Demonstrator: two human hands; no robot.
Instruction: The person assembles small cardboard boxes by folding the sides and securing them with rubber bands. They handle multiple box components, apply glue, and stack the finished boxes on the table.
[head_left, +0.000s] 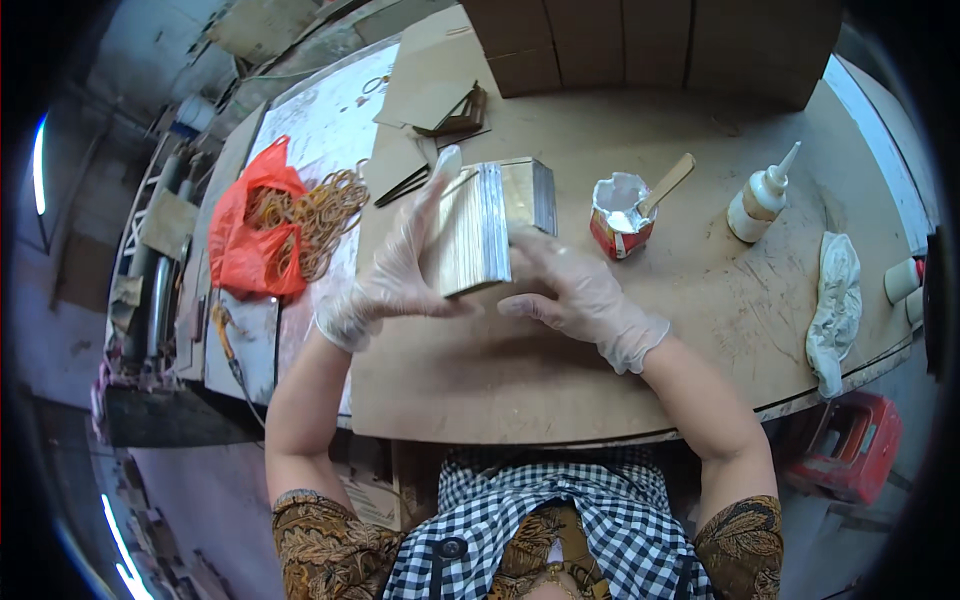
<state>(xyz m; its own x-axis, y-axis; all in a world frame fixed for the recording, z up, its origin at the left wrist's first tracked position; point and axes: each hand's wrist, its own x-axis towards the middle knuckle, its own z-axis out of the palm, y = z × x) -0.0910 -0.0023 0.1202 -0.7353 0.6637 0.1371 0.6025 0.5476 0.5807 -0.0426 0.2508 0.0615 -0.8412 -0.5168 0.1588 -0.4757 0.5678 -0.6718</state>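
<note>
One stack of thin boards (465, 232) was mid-way along the counter (480, 380), a second stack (528, 188) just behind! The left hand (398, 262) stretched its grip wide along the first, firm hold unclear; the right hand (585, 292) hung half-open beside it, seemingly empty.

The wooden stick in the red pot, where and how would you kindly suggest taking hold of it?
Probably by its free end, from the right: the wooden stick slants out of the red pot toward the picture's upper right, leaving that end clear, while its lower end is hidden inside.
</note>
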